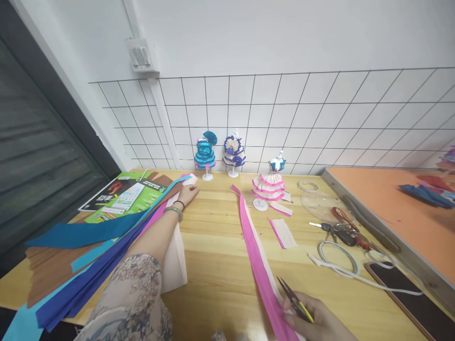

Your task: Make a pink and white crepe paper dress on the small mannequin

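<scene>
My left hand (189, 193) reaches across a bundle of coloured crepe-paper strips, its curled fingers at the far end of a pale strip (177, 265). What those fingers pinch, if anything, is hidden. Near the front edge my right hand (309, 315) is closed around thread snips (296, 300) with dark blades and yellow handles, the blades slightly apart. Its fingers touch a long pink-and-white paper strip (252, 246) running away across the table. Beyond it stands a small dress form (269, 184) in a white tiered skirt with pink edging.
Two more dressed forms, one teal (205, 154) and one purple and cream (233, 151), stand by the wall. Cut paper pieces (284, 233) lie mid-table. Keys (344, 235), a white cable tie (350, 272) and a phone (408, 293) lie right. Printed sheets (122, 196) lie left.
</scene>
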A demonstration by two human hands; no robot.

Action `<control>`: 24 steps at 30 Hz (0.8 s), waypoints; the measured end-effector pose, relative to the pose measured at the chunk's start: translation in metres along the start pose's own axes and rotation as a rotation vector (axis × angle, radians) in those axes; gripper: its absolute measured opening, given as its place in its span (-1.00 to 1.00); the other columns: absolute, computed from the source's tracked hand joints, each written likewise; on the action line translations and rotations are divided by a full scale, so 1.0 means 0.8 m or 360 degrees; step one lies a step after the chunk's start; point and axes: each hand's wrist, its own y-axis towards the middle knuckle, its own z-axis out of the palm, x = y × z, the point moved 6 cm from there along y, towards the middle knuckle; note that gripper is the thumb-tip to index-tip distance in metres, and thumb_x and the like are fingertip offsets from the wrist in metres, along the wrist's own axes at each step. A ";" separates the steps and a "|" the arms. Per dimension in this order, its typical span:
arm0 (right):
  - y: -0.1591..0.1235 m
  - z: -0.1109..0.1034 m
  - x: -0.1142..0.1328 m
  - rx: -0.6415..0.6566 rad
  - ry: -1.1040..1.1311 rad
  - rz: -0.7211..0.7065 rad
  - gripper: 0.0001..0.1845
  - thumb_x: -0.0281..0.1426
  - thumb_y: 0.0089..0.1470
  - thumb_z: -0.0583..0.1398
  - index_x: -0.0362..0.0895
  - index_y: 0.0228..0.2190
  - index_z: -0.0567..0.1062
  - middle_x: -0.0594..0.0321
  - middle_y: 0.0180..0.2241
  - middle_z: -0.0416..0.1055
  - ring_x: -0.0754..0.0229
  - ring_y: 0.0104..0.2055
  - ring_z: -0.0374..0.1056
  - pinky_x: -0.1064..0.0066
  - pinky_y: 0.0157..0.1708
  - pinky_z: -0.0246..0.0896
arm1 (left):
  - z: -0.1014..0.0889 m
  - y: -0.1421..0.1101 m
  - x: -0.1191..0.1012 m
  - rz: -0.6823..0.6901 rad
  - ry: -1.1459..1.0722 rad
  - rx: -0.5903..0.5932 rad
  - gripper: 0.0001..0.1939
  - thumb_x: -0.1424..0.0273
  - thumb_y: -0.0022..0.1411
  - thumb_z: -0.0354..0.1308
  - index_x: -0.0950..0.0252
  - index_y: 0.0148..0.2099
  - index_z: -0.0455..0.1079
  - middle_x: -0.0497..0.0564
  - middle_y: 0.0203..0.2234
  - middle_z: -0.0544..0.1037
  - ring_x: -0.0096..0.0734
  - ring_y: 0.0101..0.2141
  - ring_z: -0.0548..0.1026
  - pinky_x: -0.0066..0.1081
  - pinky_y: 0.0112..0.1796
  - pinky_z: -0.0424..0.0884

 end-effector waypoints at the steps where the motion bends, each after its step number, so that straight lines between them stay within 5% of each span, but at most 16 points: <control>1: 0.001 0.003 0.006 0.0017 -0.0019 -0.0018 -0.60 -0.06 -0.11 0.23 -0.13 -0.52 0.30 0.36 -0.61 0.26 0.33 -0.64 0.17 0.46 -0.51 0.13 | -0.001 -0.004 -0.006 0.0021 0.0023 -0.0029 -0.71 0.23 0.08 0.17 0.36 -0.27 0.46 0.06 -0.30 0.53 -0.24 -0.17 0.43 -0.28 -0.09 0.30; 4: 0.001 0.010 0.015 0.0062 -0.0018 -0.0014 -0.64 -0.12 -0.10 0.25 -0.15 -0.50 0.33 0.36 -0.59 0.27 0.33 -0.60 0.20 0.46 -0.45 0.17 | 0.029 -0.025 -0.034 0.0097 0.0051 -0.0015 -0.66 0.14 0.04 0.15 0.33 -0.30 0.48 0.05 -0.34 0.54 -0.25 -0.20 0.42 -0.37 -0.17 0.28; 9: 0.002 0.024 0.004 0.0125 0.0175 0.0035 -0.63 -0.11 -0.09 0.23 -0.13 -0.51 0.28 0.40 -0.66 0.25 0.32 -0.66 0.22 0.48 -0.60 0.14 | 0.154 -0.070 -0.078 0.0067 0.0027 0.0352 -0.59 0.07 -0.07 0.23 0.30 -0.65 0.30 -0.07 -0.72 0.34 -0.41 -0.51 0.37 -0.46 -0.48 0.19; 12: 0.003 0.031 -0.006 0.0124 0.0169 0.0032 -0.64 -0.12 -0.09 0.24 -0.13 -0.50 0.28 0.40 -0.65 0.27 0.33 -0.67 0.25 0.49 -0.60 0.17 | 0.214 -0.077 -0.092 -0.0060 -0.0035 0.0538 -0.61 0.14 -0.11 0.30 0.33 -0.61 0.28 -0.12 -0.75 0.26 -0.49 -0.60 0.31 -0.48 -0.55 0.16; 14: 0.000 0.034 -0.012 0.0114 0.0187 0.0071 -0.62 -0.10 -0.11 0.25 -0.13 -0.48 0.28 0.40 -0.64 0.27 0.32 -0.66 0.28 0.49 -0.61 0.18 | 0.232 -0.073 -0.097 -0.0165 -0.0099 0.0615 -0.68 0.20 0.02 0.25 0.37 -0.48 0.33 -0.11 -0.65 0.32 -0.54 -0.59 0.31 -0.50 -0.55 0.23; 18: -0.008 0.028 -0.018 -0.0042 0.0266 0.0108 -0.56 -0.07 -0.18 0.28 -0.15 -0.46 0.30 0.43 -0.61 0.24 0.31 -0.67 0.30 0.43 -0.56 0.28 | 0.222 -0.060 -0.103 -0.0232 -0.0322 0.0678 -0.75 0.28 0.25 0.05 0.39 -0.17 0.33 -0.05 -0.44 0.41 -0.60 -0.53 0.36 -0.51 -0.51 0.34; 24: 0.007 0.016 -0.003 -0.0102 0.0310 -0.0028 -0.59 -0.05 -0.11 0.23 -0.13 -0.45 0.30 0.46 -0.69 0.20 0.30 -0.68 0.28 0.38 -0.47 0.27 | 0.156 -0.037 -0.109 -0.0048 -0.0724 0.0485 -0.69 0.38 0.07 0.15 0.31 -0.09 0.34 -0.13 -0.59 0.38 -0.69 -0.68 0.23 -0.61 -0.67 0.07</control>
